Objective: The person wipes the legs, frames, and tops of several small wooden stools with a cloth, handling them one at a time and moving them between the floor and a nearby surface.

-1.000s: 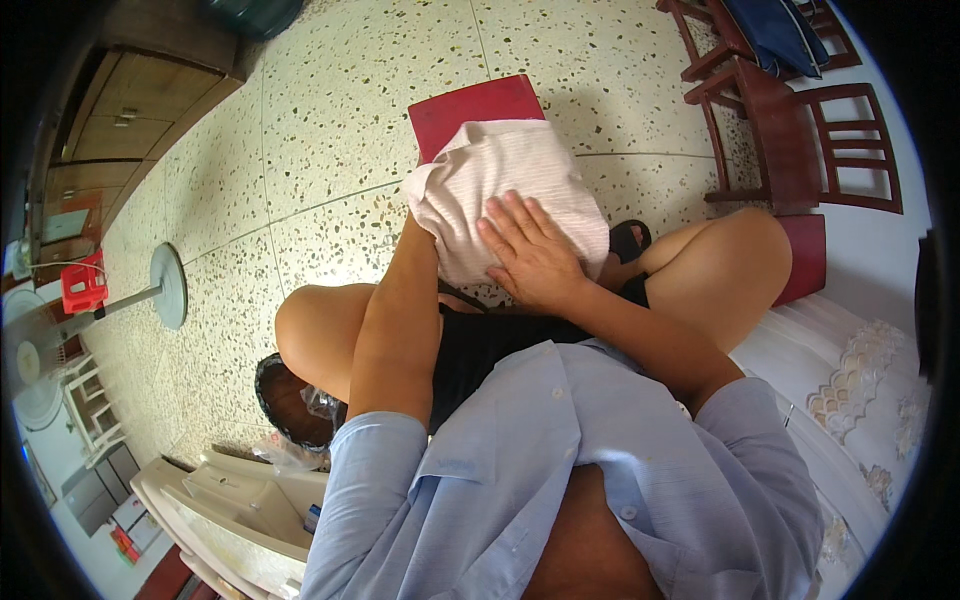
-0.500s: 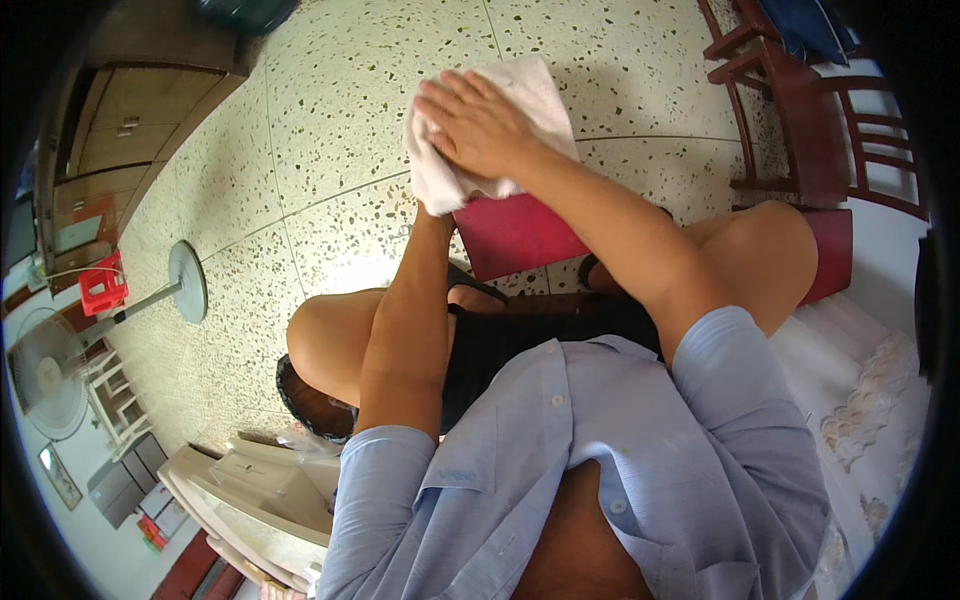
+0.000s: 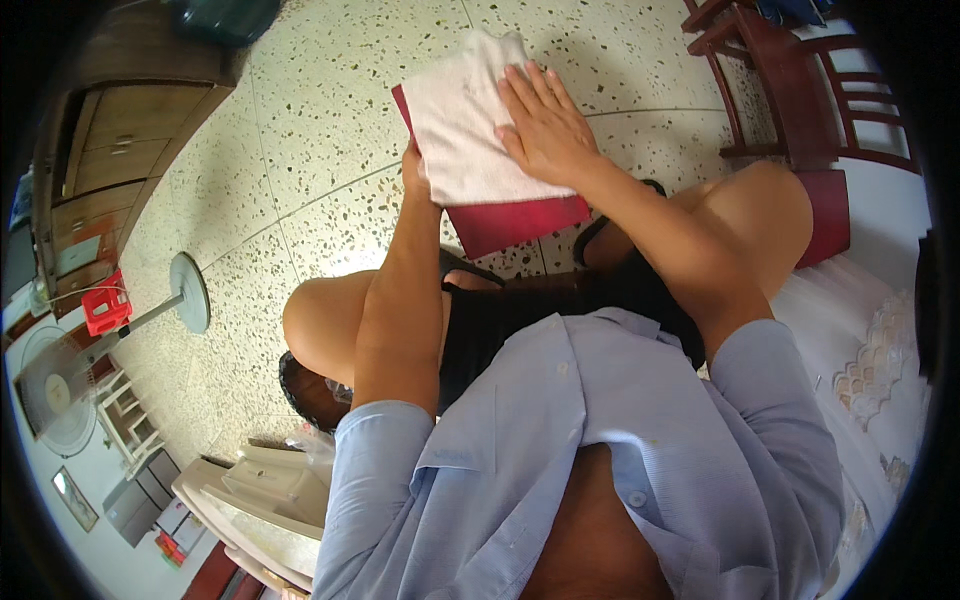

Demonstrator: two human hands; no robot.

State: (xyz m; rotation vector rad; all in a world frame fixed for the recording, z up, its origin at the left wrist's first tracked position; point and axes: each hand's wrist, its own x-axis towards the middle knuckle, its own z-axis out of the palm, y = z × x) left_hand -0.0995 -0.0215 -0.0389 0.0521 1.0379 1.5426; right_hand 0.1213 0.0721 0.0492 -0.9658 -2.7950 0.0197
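Note:
A flat dark-red board (image 3: 520,228) is held out over the floor in front of my knees. A pale pink cloth (image 3: 455,125) covers most of it, leaving the near strip and the far left corner bare. My left hand (image 3: 415,172) grips the board's left edge; the cloth and the board hide most of its fingers. On the right part of the cloth lies my right hand (image 3: 545,125), flat and open, its fingers stretched out and slightly spread.
Speckled tile floor (image 3: 330,130) surrounds my feet. A standing fan (image 3: 65,390) and a red plastic stool (image 3: 106,303) are at the left, below a wooden cabinet (image 3: 130,130). Dark-red wooden chairs (image 3: 780,90) stand at the far right.
My right hand has moved to the right across the board. The cloth now lies flatter, and the board's far left corner shows. My left hand stays at the left edge.

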